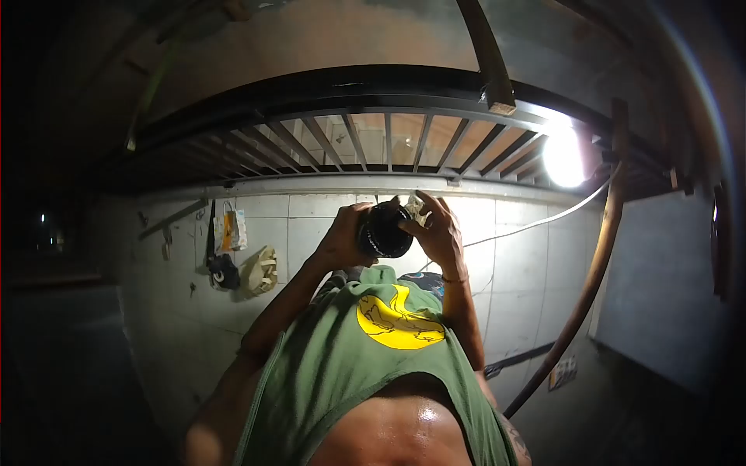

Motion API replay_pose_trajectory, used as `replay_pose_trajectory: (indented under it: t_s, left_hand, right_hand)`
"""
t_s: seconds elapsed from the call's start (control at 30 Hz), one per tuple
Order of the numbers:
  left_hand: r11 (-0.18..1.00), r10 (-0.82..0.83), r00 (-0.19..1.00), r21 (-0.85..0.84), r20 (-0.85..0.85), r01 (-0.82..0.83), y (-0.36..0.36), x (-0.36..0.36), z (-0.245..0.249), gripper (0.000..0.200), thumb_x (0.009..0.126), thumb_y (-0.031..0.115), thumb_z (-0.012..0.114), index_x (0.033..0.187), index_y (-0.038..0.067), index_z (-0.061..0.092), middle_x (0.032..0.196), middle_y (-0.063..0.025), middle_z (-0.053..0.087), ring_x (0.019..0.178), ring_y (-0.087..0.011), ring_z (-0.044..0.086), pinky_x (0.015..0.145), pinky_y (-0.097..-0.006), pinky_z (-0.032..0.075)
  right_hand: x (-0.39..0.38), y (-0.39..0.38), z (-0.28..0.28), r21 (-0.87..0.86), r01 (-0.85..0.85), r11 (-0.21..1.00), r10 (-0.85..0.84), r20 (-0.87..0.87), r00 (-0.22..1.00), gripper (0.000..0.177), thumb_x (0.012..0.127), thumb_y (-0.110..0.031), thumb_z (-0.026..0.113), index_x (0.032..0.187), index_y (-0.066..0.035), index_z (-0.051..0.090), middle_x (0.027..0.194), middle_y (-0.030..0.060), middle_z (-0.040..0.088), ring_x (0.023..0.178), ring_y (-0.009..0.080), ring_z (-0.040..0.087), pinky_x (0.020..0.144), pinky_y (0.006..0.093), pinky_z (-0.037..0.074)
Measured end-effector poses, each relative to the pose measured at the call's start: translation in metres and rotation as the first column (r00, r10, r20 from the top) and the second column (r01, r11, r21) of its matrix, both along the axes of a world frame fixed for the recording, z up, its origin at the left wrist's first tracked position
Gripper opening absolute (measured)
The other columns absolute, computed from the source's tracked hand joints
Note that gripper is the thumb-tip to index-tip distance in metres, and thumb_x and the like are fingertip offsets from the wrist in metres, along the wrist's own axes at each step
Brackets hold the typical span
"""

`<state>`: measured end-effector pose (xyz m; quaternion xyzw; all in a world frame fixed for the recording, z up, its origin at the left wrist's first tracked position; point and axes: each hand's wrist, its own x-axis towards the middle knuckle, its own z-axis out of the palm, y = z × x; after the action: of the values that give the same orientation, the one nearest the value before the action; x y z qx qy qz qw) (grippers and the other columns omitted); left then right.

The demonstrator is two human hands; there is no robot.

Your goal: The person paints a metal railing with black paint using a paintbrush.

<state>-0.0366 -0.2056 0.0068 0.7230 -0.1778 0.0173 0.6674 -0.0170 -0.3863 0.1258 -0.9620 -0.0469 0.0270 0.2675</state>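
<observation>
Head view: no brand, label or word can be read. The black object carries small pale marks around its edge, near the left fingers; too small to make out. Shirt: green, with a round yellow print crossed by dark lines; no legible lettering. Packet hanging on the tiled wall: white and orange, text unresolved.

Object: dark, glossy, roundish, with a lighter rim line; contents, if any, too dark to tell. Position: raised in front of the shirt, above the print in view, between both hands. A brown pointed bit shows at its top.

Left hand: clamped on the object's left side. Right hand: thumb at the object's right edge, other fingers raised; cannot tell whether it grips the pale item beside them.
</observation>
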Motion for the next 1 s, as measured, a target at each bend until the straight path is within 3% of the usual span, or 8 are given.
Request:
replay_pose_trajectory:
  t_s: [0.03,0.1,0.27,0.33,0.6,0.77,0.83,1.0]
  left_hand:
    - [0.995,-0.104,0.995,0.004,0.008,0.104,0.026,0.017,0.012,0.080,0.041,0.013,0.082,0.113,0.001,0.051,0.101,-0.0185,0.057,0.099,-0.0362,0.055,0.087,-0.0425,0.044]
    - [0.878,-0.218,0.972,0.418,-0.082,0.233,0.196,0.008,0.006,0.082,0.041,0.013,0.082,0.114,0.001,0.049,0.103,-0.0191,0.057,0.100,-0.0371,0.054,0.088,-0.0439,0.043]
    - [0.703,-0.407,0.843,0.469,-0.351,0.535,0.233,0.032,0.035,0.095,0.040,0.013,0.085,0.124,0.002,0.041,0.118,-0.0221,0.049,0.110,-0.0400,0.047,0.095,-0.0483,0.038]
    - [0.849,-0.285,0.956,0.482,0.070,0.218,0.243,0.027,0.021,0.095,0.039,0.014,0.085,0.123,0.001,0.042,0.117,-0.0216,0.051,0.107,-0.0398,0.049,0.094,-0.0468,0.040]
    - [0.801,-0.406,0.898,0.406,-0.170,0.439,0.241,0.063,0.040,0.080,0.039,0.013,0.083,0.110,-0.002,0.051,0.095,-0.0177,0.062,0.087,-0.0364,0.061,0.080,-0.0404,0.048]
    - [0.868,-0.341,0.938,0.365,-0.052,0.336,0.261,0.074,0.031,0.076,0.039,0.013,0.082,0.108,-0.001,0.053,0.091,-0.0160,0.062,0.084,-0.0349,0.061,0.079,-0.0401,0.048]
    - [0.891,-0.239,0.971,0.401,0.016,0.213,0.265,0.074,0.013,0.084,0.039,0.012,0.083,0.115,0.001,0.049,0.099,-0.0155,0.059,0.094,-0.0347,0.057,0.087,-0.0421,0.045]
    - [0.907,-0.203,0.952,0.410,0.231,0.094,0.260,0.112,-0.021,0.099,0.041,0.013,0.087,0.127,0.004,0.039,0.118,-0.0171,0.049,0.107,-0.0356,0.049,0.094,-0.0420,0.041]
  right_hand:
    - [0.009,0.027,-0.002,-0.022,-0.020,1.000,0.020,-0.031,0.999,0.064,0.066,-0.033,0.079,0.119,-0.004,0.059,0.087,0.0115,0.059,0.071,0.0239,0.056,0.070,0.0365,0.047]
    - [-0.013,0.171,-0.050,0.406,0.051,0.912,-0.048,-0.018,0.999,0.050,0.068,-0.029,0.077,0.110,-0.005,0.064,0.083,0.0110,0.058,0.074,0.0256,0.057,0.072,0.0373,0.046]
    - [-0.013,0.216,-0.039,0.415,-0.023,0.909,-0.017,0.092,0.996,0.021,0.074,-0.020,0.073,0.082,-0.004,0.064,0.078,0.0094,0.058,0.075,0.0286,0.059,0.067,0.0378,0.047]
    - [-0.012,0.217,-0.031,0.456,-0.066,0.888,-0.029,0.197,0.980,0.020,0.075,-0.015,0.073,0.080,-0.001,0.060,0.075,0.0104,0.058,0.068,0.0247,0.060,0.061,0.0349,0.046]
    - [-0.014,0.232,-0.046,0.447,-0.083,0.891,0.041,0.103,0.994,0.020,0.073,-0.012,0.072,0.088,-0.003,0.063,0.076,0.0107,0.059,0.069,0.0270,0.062,0.063,0.0362,0.050]
    - [-0.003,0.244,-0.064,0.393,-0.121,0.911,0.076,0.127,0.989,0.022,0.073,-0.010,0.071,0.090,-0.003,0.060,0.080,0.0110,0.062,0.075,0.0282,0.065,0.067,0.0353,0.052]
    - [-0.004,0.244,-0.064,0.595,0.039,0.803,-0.167,0.161,0.973,0.016,0.079,-0.010,0.069,0.087,-0.001,0.059,0.078,0.0104,0.065,0.072,0.0253,0.067,0.063,0.0330,0.052]
    - [0.023,0.228,-0.072,0.609,0.138,0.781,-0.405,0.325,0.855,0.014,0.080,-0.008,0.069,0.086,-0.001,0.059,0.077,0.0107,0.068,0.068,0.0188,0.068,0.059,0.0283,0.052]
